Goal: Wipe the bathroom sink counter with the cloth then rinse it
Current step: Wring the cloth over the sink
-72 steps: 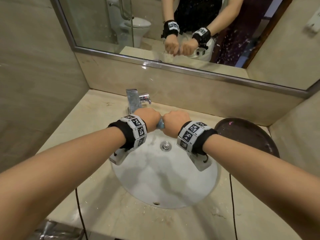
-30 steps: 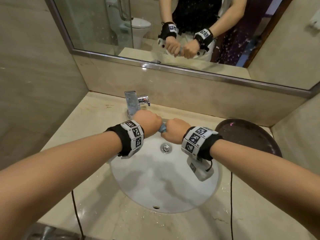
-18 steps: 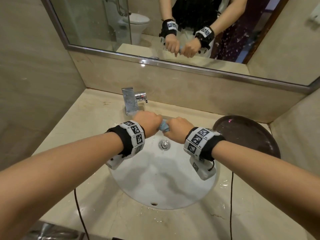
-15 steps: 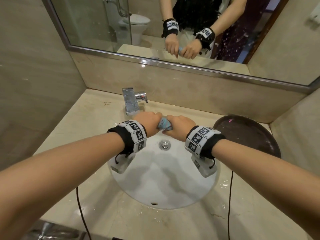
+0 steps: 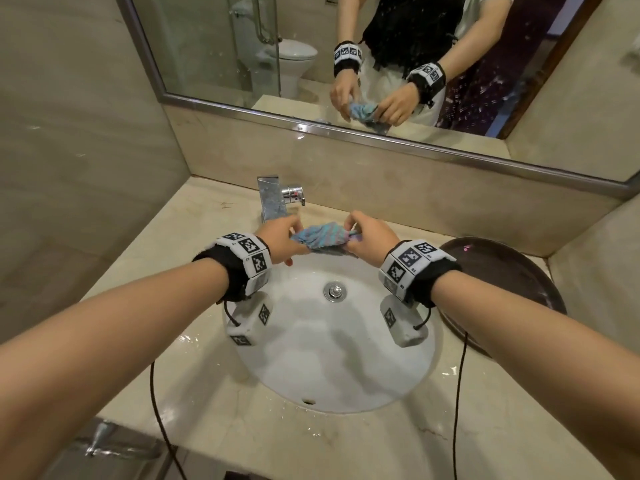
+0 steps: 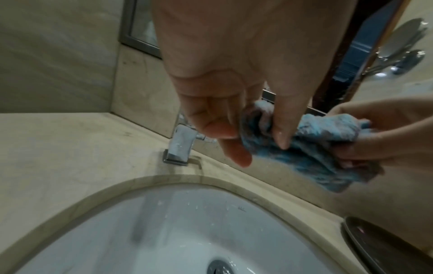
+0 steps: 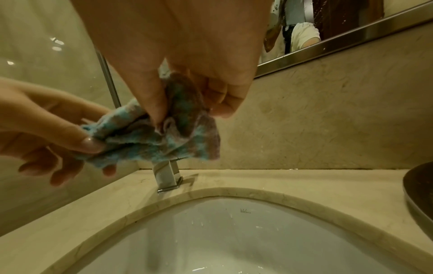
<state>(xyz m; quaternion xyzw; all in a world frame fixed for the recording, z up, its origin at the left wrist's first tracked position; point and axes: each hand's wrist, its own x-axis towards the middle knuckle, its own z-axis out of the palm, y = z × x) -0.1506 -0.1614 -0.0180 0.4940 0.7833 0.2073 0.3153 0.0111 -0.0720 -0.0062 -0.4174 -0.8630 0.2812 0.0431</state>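
Your two hands have moved apart since the earlier moments, when they were tight fists pressed together with only a small bit of cloth between them. Now the cloth (image 5: 323,236) is loosened and spread between them, above the back edge of the sink (image 5: 346,358), just in front of the faucet (image 5: 273,199). Your left hand (image 5: 280,242) pinches its left end with thumb and fingers, and the other fingers hang loosely. Your right hand (image 5: 369,242) grips the right end with curled fingers. The counter (image 5: 145,258) around the basin shows water drops.
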